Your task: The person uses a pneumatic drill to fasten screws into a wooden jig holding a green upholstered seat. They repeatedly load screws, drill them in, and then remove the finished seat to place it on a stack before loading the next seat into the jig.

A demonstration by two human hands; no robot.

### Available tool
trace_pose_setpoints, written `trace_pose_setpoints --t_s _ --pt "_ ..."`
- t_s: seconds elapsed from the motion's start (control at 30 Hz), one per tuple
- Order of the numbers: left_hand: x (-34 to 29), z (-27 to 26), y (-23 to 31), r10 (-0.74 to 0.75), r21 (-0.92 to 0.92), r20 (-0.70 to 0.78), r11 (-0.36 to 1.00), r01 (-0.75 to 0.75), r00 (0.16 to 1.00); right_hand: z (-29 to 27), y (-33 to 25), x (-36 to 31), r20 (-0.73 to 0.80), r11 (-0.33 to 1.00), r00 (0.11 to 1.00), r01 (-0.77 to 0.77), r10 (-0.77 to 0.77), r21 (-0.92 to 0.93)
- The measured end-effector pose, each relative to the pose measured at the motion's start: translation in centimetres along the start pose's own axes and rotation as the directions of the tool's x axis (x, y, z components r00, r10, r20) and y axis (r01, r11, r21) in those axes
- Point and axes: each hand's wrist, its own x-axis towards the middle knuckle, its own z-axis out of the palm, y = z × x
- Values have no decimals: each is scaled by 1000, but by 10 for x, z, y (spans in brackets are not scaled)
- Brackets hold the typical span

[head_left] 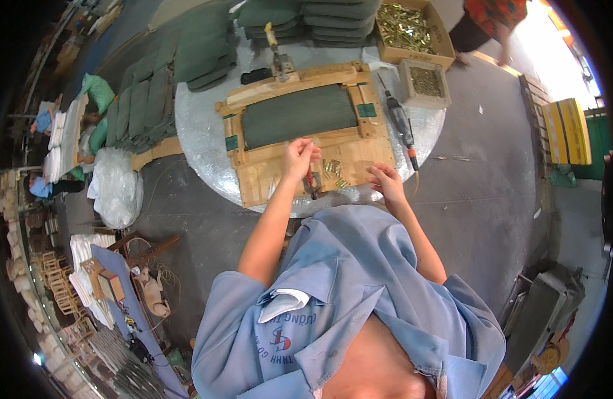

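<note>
A dark green panel (300, 114) lies inside a wooden frame jig (333, 137) on a round table wrapped in clear film. My left hand (298, 159) is at the jig's front rail, its fingers pinched together; whatever they hold is too small to make out. Just below it sits a toggle clamp (313, 185) with a red handle. Several small brass-coloured metal fittings (332, 169) lie loose on the jig's board between my hands. Over the board's right front edge hovers my right hand (386, 182), fingers apart and holding nothing visible.
A power screwdriver (401, 123) with its cord lies right of the jig. Behind it stand a tub of small screws (424, 82) and a carton of brass fittings (407, 30). Stacked green panels (336, 20) fill the back. Another toggle clamp (280, 60) tops the rear rail. Another person stands far right.
</note>
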Motion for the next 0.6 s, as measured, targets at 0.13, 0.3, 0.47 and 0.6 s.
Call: trace_pose_setpoints --t_s 0.13,0.3,0.47,0.6 --pt "22 -58 17 -4 23 -190 1000 9 982 -10 13 11 -45 993 994 -95 98 74" --pt "41 -114 33 13 230 -369 970 77 929 -4 17 36 -54 989 994 -84 91 118" --pt "78 -145 41 -2 354 -528 908 222 849 8 17 64 -36 994 998 -57 60 96" --pt "95 -171 41 208 664 -528 705 248 823 17 10 72 8 998 998 -58 58 12"
